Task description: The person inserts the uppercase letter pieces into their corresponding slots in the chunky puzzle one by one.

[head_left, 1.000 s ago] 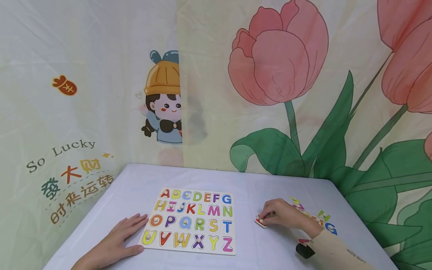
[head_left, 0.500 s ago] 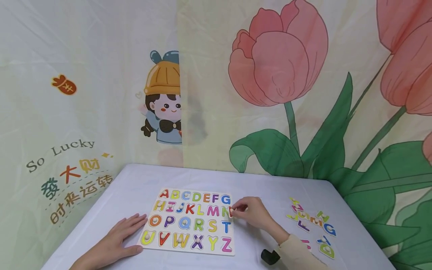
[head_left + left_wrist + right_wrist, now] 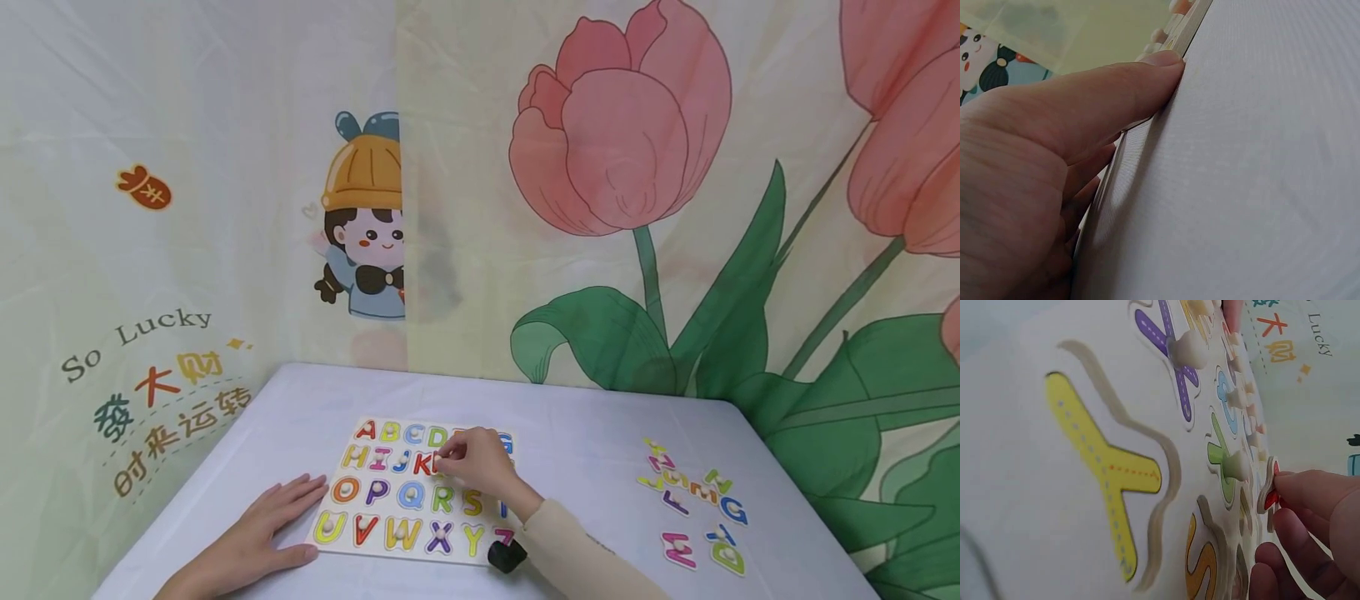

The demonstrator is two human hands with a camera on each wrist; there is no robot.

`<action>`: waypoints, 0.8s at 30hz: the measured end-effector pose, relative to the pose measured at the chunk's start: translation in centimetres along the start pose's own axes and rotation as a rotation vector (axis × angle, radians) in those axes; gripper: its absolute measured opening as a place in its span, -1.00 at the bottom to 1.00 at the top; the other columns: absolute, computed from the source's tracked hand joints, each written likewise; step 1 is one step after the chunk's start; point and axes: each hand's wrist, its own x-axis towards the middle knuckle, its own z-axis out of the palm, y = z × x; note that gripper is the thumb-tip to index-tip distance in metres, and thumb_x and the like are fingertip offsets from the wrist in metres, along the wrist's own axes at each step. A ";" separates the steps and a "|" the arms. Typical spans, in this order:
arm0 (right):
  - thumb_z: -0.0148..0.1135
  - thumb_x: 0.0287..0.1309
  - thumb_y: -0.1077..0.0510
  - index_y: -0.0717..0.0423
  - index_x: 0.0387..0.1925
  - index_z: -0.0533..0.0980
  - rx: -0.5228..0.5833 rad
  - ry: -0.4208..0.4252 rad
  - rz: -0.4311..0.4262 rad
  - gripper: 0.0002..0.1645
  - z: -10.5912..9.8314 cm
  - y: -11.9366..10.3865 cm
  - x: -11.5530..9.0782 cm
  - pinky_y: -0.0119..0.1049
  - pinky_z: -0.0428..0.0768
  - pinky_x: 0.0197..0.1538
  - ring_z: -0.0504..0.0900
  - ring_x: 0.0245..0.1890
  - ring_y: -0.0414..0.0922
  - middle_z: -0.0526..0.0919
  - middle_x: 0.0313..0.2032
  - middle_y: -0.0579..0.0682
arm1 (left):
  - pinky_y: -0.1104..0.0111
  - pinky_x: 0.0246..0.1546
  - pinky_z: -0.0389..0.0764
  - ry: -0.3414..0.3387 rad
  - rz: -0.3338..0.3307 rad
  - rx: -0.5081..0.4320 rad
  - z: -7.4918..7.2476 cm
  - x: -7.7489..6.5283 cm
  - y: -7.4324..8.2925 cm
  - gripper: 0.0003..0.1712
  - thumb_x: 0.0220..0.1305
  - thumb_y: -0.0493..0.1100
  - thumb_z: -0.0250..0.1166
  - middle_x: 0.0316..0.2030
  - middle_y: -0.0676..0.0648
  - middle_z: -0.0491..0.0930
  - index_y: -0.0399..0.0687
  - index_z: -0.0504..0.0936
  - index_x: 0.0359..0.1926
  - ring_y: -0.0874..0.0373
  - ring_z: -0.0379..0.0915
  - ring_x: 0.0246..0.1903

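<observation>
A white wooden alphabet puzzle board point(image 3: 408, 556) lies flat on the table. My left hand point(image 3: 258, 533) rests at its left side with fingers stretched out; in the left wrist view the thumb point(image 3: 1141, 81) touches the board's edge. Over the board's second row, my right hand point(image 3: 483, 467) pinches a red letter K puzzle piece point(image 3: 1270, 497) between thumb and fingertips. That piece is tilted above the surface, beside the printed red K point(image 3: 422, 463). Knobbed pieces such as the X point(image 3: 438, 537) and R point(image 3: 442, 498) sit in their recesses, while the Y recess point(image 3: 1107, 465) holds no piece.
Several loose letter pieces lie on the table to the right, among them a pink M point(image 3: 679, 551), a green D point(image 3: 726, 558), a blue G point(image 3: 732, 510) and a purple F point(image 3: 675, 502). Behind the white table point(image 3: 585, 425) hangs a printed curtain point(image 3: 465, 333).
My right hand has carried the red K piece leftward from the table beside the board to above the second row. The left hand stays in place.
</observation>
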 end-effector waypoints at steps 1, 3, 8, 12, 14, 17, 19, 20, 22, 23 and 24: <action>0.57 0.19 -0.01 -0.17 -0.35 0.81 -0.012 -0.004 0.013 -0.94 0.4 -0.2 0.3 -0.42 0.46 -0.31 0.48 -0.37 -0.29 0.60 -0.50 -0.31 | 0.87 0.34 -0.48 -0.009 -0.003 0.000 0.0 0.0 0.0 -0.01 0.20 0.43 0.43 0.52 -0.07 0.43 0.12 0.46 0.54 0.16 0.05 0.55; 0.58 0.18 -0.01 -0.17 -0.36 0.80 -0.027 -0.009 0.037 -0.93 1.0 -0.6 0.7 -0.40 0.45 -0.30 0.47 -0.37 -0.28 0.59 -0.50 -0.31 | 0.87 0.33 -0.49 -0.016 -0.007 -0.001 -0.1 0.0 0.1 -0.01 0.21 0.42 0.43 0.52 -0.08 0.42 0.11 0.46 0.55 0.10 0.07 0.55; 0.60 0.16 -0.03 -0.18 -0.39 0.80 -0.018 -0.019 0.071 -0.91 2.0 -1.1 1.6 -0.35 0.40 -0.28 0.46 -0.38 -0.25 0.58 -0.51 -0.28 | 0.86 0.36 -0.44 0.041 0.052 0.027 0.1 -0.1 0.0 -0.06 0.22 0.33 0.48 0.48 -0.11 0.47 0.07 0.49 0.52 0.36 -0.02 0.55; 0.61 0.13 -0.06 -0.21 -0.41 0.80 -0.017 -0.017 0.097 -0.89 2.8 -1.4 1.9 -0.36 0.40 -0.34 0.47 -0.40 -0.25 0.57 -0.52 -0.27 | 0.86 0.35 -0.44 0.053 0.055 0.024 0.2 -0.2 -0.1 -0.06 0.21 0.31 0.49 0.48 -0.11 0.46 0.08 0.49 0.52 0.38 -0.03 0.54; 0.62 0.13 -0.07 -0.21 -0.39 0.80 -0.023 -0.014 0.116 -0.89 2.9 -1.6 1.8 -0.36 0.41 -0.35 0.47 -0.39 -0.24 0.57 -0.50 -0.27 | 0.86 0.35 -0.45 0.041 0.049 0.024 0.1 -0.1 0.0 -0.06 0.22 0.32 0.48 0.48 -0.11 0.46 0.08 0.48 0.52 0.24 0.05 0.52; 0.61 0.14 -0.09 -0.22 -0.37 0.80 -0.019 -0.013 0.147 -0.89 3.1 -1.9 1.7 -0.36 0.42 -0.36 0.48 -0.38 -0.23 0.57 -0.48 -0.25 | 0.86 0.35 -0.46 0.030 0.032 0.020 0.1 -0.1 -0.1 -0.06 0.21 0.35 0.47 0.48 -0.09 0.47 0.08 0.50 0.51 0.39 -0.02 0.55; 0.60 0.15 -0.09 -0.23 -0.36 0.80 -0.015 -0.014 0.160 -0.88 3.1 -2.0 1.6 -0.35 0.42 -0.39 0.49 -0.40 -0.22 0.57 -0.48 -0.23 | 0.85 0.36 -0.45 0.030 0.033 0.017 0.1 -0.1 -0.1 -0.05 0.20 0.37 0.46 0.48 -0.08 0.48 0.08 0.51 0.51 0.53 -0.08 0.54; 0.60 0.15 -0.10 -0.23 -0.36 0.79 -0.016 -0.015 0.166 -0.88 3.1 -2.0 1.6 -0.35 0.42 -0.40 0.49 -0.41 -0.22 0.57 -0.48 -0.23 | 0.85 0.37 -0.44 0.032 0.036 0.016 0.1 -0.1 -0.1 -0.05 0.20 0.37 0.47 0.48 -0.08 0.48 0.07 0.51 0.51 0.53 -0.08 0.54; 0.60 0.15 -0.11 -0.24 -0.36 0.79 -0.020 -0.016 0.170 -0.88 3.2 -2.0 1.6 -0.35 0.41 -0.42 0.49 -0.43 -0.22 0.56 -0.49 -0.22 | 0.85 0.37 -0.44 0.035 0.043 0.015 0.0 0.0 -0.1 -0.06 0.21 0.35 0.47 0.48 -0.08 0.48 0.06 0.51 0.51 0.41 -0.02 0.56; 0.61 0.15 -0.11 -0.25 -0.36 0.79 -0.023 -0.016 0.170 -0.88 3.2 -2.0 1.6 -0.35 0.41 -0.42 0.49 -0.43 -0.22 0.56 -0.49 -0.22 | 0.85 0.37 -0.45 0.032 0.046 0.016 0.0 0.0 -0.1 -0.06 0.21 0.35 0.47 0.48 -0.09 0.48 0.06 0.50 0.51 0.33 0.02 0.56; 0.61 0.15 -0.12 -0.26 -0.36 0.78 -0.030 -0.016 0.168 -0.88 3.2 -1.9 1.6 -0.35 0.40 -0.42 0.49 -0.44 -0.22 0.56 -0.50 -0.22 | 0.84 0.37 -0.45 0.033 0.052 0.018 0.0 0.0 -0.1 -0.06 0.21 0.34 0.47 0.48 -0.10 0.48 0.05 0.50 0.51 0.23 0.07 0.55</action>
